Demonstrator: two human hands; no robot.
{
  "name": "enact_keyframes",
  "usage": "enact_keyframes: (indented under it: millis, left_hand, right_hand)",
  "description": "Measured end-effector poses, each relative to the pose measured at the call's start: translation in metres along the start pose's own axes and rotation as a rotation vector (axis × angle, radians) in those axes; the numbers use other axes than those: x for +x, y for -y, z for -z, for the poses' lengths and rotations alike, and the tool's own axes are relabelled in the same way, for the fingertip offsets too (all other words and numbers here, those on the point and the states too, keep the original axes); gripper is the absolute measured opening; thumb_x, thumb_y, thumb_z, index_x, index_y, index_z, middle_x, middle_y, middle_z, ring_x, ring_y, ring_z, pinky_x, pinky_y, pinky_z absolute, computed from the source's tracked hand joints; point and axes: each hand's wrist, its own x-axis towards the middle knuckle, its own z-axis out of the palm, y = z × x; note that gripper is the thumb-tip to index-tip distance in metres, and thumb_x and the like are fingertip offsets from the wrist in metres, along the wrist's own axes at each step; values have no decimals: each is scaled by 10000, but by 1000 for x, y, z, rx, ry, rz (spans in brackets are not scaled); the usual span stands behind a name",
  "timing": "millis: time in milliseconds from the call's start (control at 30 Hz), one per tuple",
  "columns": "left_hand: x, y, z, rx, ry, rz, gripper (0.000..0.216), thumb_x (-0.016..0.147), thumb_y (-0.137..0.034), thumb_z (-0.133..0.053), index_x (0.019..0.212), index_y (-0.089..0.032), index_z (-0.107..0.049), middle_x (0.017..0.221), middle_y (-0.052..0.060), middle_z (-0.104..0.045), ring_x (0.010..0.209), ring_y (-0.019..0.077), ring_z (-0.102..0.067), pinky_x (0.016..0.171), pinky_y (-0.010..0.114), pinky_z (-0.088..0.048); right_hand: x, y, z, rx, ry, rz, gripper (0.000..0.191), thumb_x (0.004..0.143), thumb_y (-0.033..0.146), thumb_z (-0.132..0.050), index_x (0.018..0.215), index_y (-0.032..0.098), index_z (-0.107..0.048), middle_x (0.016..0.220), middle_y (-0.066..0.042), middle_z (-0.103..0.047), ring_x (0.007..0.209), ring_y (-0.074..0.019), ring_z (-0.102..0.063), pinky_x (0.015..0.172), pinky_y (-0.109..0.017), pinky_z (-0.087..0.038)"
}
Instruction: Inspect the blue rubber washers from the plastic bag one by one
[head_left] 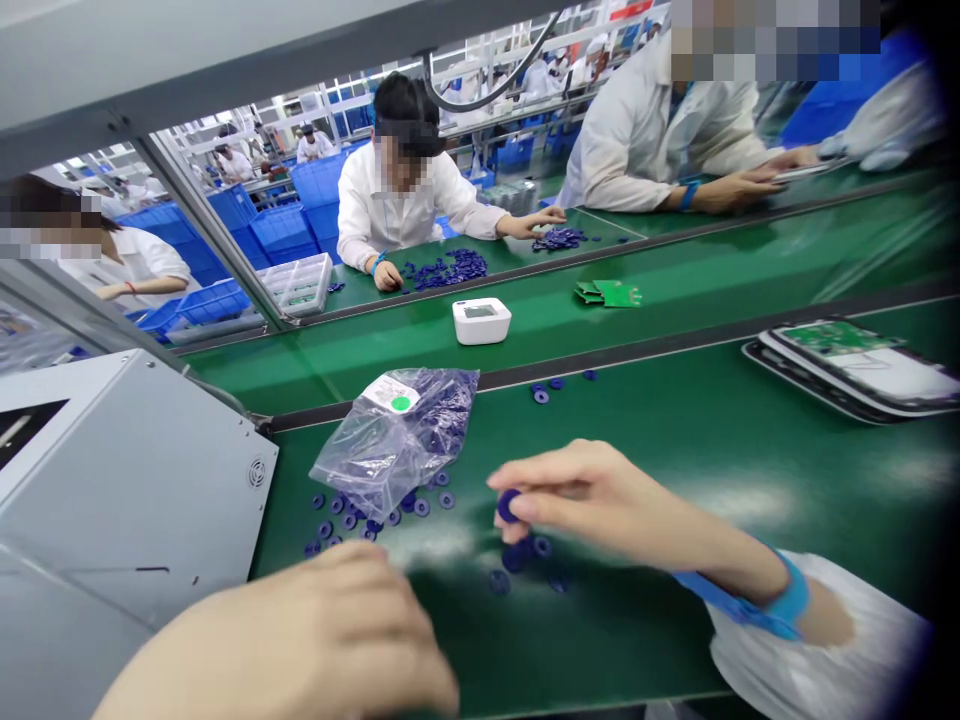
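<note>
My right hand (577, 500) pinches a dark blue washer-like ring (509, 505) between thumb and fingers, just above the green mat. Below it, several more blue rings (541, 546) lie loose, slightly blurred. My left hand (300, 640) is at the lower left, back upward and smeared by motion. Its fingers are curled, and their tips and anything in them are hidden. Just beyond it, loose rings (422, 507) are scattered around a clear plastic bag (405, 430), which holds many more rings and carries a white label with a green dot.
A grey machine box (150, 500) stands at left. Stacked device panels with a circuit board (840, 337) lie at right. Across the dark rail, the green belt carries a white device (481, 322) and green boards (611, 293). Opposite, a person (409, 200) handles ring piles.
</note>
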Motion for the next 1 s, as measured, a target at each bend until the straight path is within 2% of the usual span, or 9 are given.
enact_keyframes:
  millis: [33,133,200,267,433,633,767,900,1000]
  left_hand:
    - [13,0,4,17,-19,90,226,899,-254,-580,1125,-255,-596,1043,12,-673,978,171,-615,887,257,-508]
    - [46,0,9,122,-257,308,270,936,-230,-531,1206,-242,-538,1202,30,-607,1115,177,-548,918,273,-467]
    - [62,0,7,133,-384,262,288,929,-230,-553,1216,-243,-524,1226,27,-583,1142,170,-518,960,283,-431]
    - [73,1,3,92,-426,140,285,899,-260,-609,1176,-237,-544,1207,24,-579,1120,163,-517,955,274,-423]
    - [86,2,-8,5,-428,-57,207,856,-285,-668,1040,-208,-616,1124,35,-595,1071,181,-525,976,324,-403]
    - [91,5,-9,-94,-340,-78,264,783,-293,-747,1020,-218,-656,1151,42,-576,1060,186,-523,967,336,-414]
    - [90,7,-7,-130,-340,-75,224,791,-253,-738,1006,-222,-683,1150,49,-583,1068,191,-529,973,342,-419]
    - [88,9,-5,-144,-372,-103,226,740,-298,-782,914,-180,-699,1117,60,-601,1049,199,-546,962,339,-428]
    - [87,9,-5,-137,-391,-107,218,725,-304,-792,880,-177,-705,1087,57,-611,1040,198,-554,965,340,-429]
  right_hand:
    - [-4,4,-3,110,-20,26,261,878,329,-640,1055,146,-700,796,-54,-751,741,-168,-717,708,-263,-570]
    - [-13,11,-11,332,-100,95,131,802,227,-728,920,171,-736,742,-39,-754,689,-156,-727,667,-223,-586]
    - [-14,13,-15,386,-140,106,111,758,160,-759,864,190,-748,709,-25,-751,661,-144,-724,638,-190,-583]
    - [-15,14,-16,405,-155,89,111,728,125,-773,809,198,-755,697,-17,-749,634,-132,-716,609,-167,-573]
    - [-16,15,-18,419,-181,7,135,630,134,-840,721,171,-748,628,4,-711,562,-86,-643,548,-137,-508]
    - [-16,11,-16,504,-4,-95,231,674,297,-833,681,122,-682,624,10,-617,572,-68,-533,538,-168,-427]
    - [-16,10,-14,493,17,-94,310,670,377,-832,683,112,-671,621,20,-556,596,-71,-479,564,-187,-393]
    - [-14,9,-13,574,133,-160,399,612,440,-853,760,104,-697,670,-4,-605,623,-92,-516,578,-208,-409]
    - [-12,8,-13,614,216,-194,379,587,371,-876,789,96,-712,713,-23,-646,660,-103,-554,618,-217,-444]
